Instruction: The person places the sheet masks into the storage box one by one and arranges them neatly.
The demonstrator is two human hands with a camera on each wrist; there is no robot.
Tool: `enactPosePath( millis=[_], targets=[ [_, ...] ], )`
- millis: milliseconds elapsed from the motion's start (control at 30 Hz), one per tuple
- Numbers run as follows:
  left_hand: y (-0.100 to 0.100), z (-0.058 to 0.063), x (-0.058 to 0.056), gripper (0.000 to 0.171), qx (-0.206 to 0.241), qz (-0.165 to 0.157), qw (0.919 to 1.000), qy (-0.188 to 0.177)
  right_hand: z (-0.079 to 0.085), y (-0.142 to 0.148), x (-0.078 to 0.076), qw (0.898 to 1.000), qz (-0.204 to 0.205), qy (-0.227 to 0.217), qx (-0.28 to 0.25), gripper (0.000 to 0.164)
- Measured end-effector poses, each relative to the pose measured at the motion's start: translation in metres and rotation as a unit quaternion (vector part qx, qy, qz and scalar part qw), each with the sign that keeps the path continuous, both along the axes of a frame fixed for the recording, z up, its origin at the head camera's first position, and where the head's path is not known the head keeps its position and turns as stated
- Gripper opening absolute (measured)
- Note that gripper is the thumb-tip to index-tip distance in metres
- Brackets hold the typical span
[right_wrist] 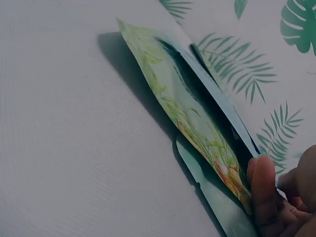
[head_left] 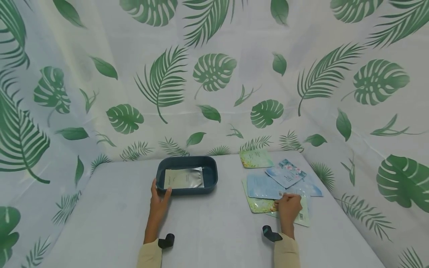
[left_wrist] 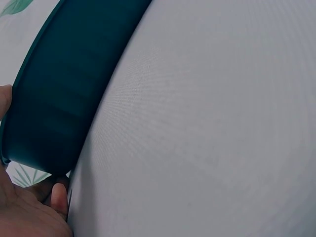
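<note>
A dark teal rectangular tray (head_left: 214, 182) lies on the white surface, with a cream and silver sachet (head_left: 181, 178) flat inside. My left hand (head_left: 160, 203) grips the tray's near left corner, its thumb over the front rim; the left wrist view shows fingers around the tray's (left_wrist: 59, 84) end. To the right, my right hand (head_left: 289, 207) is over a pile of flat face mask packets. Its fingers pinch the near right corner of a light blue packet (head_left: 263, 186). In the right wrist view, a green-and-yellow packet (right_wrist: 185, 118) lies just under the blue one, its edge raised off the cloth.
Behind the pile lies another green-yellow packet (head_left: 256, 159). A blue floral packet (head_left: 286, 173) overlaps the pile's top, and a pale green packet (head_left: 303, 217) shows beneath the right hand. White leaf-printed cloth walls (head_left: 214, 104) border the table's back and sides.
</note>
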State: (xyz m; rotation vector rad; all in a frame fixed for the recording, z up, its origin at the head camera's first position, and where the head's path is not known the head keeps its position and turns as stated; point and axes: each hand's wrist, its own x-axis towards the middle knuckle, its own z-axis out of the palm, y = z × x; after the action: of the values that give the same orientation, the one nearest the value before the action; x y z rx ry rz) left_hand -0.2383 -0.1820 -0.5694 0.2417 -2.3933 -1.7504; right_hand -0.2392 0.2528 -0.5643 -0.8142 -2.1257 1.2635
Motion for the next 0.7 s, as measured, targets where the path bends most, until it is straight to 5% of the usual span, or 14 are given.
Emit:
enactPosePath(
  millis=[200, 400, 533, 700],
  targets=[
    [-0.001, -0.0004, 0.0005, 0.084, 0.001, 0.002, 1.0, 0.007, -0.0035, 0.0078, -0.0042, 0.996, -0.019, 0.005, -0.086, 0.022],
    [-0.0005, -0.0008, -0.0012, 0.084, 0.005, 0.0, 1.0, 0.006, -0.0027, 0.0063, -0.0044, 0.997, -0.044, -0.01, -0.057, 0.034],
    [-0.0002, -0.0012, -0.0015, 0.083, 0.002, 0.002, 1.0, 0.008, 0.0013, 0.0047, -0.0022, 0.998, -0.017, -0.036, -0.058, 0.052],
    [-0.0005, -0.002, -0.0016, 0.083, -0.003, 0.003, 0.9999, 0.012, 0.0045, 0.0054, -0.0032, 0.995, 0.015, -0.087, -0.05, 0.054]
  ],
)
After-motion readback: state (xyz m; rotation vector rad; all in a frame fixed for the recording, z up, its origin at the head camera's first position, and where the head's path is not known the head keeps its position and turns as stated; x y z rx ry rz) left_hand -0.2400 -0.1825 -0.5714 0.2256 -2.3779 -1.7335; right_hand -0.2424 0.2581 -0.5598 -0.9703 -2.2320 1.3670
